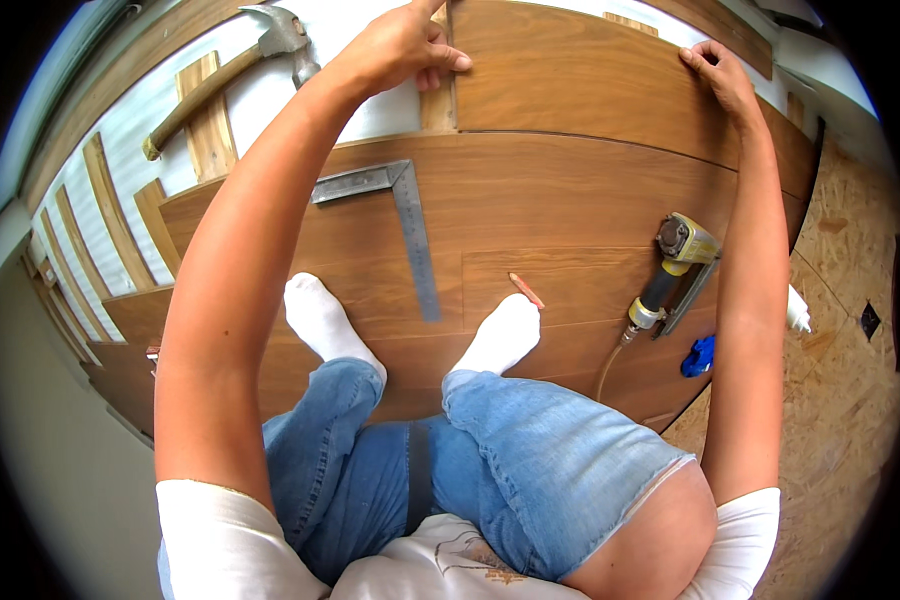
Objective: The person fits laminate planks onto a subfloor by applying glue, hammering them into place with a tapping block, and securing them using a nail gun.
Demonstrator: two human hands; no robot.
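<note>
A brown wooden floorboard [570, 75] lies beyond the laid boards [530, 190], its near edge along theirs. At its left end is my left hand [405, 45], thumb on the board and some fingers curled by the end edge; the index fingertip runs out of view. My right hand [715, 75] grips the board's far edge toward the right, with its fingers bent and partly hidden. Left of my left hand, a claw hammer [205, 100] with a wooden handle rests across the battens. A metal try square [410, 220] lies on the laid boards between my arms.
A yellow and black air nailer [675, 265] with a hose [610, 370] lies inside my right forearm. A red pencil [526, 290] is by my right foot [500, 330]. Also present are a blue object [699, 356], a white bottle [798, 309], wooden battens [120, 215] over white underlay and chipboard flooring [830, 420].
</note>
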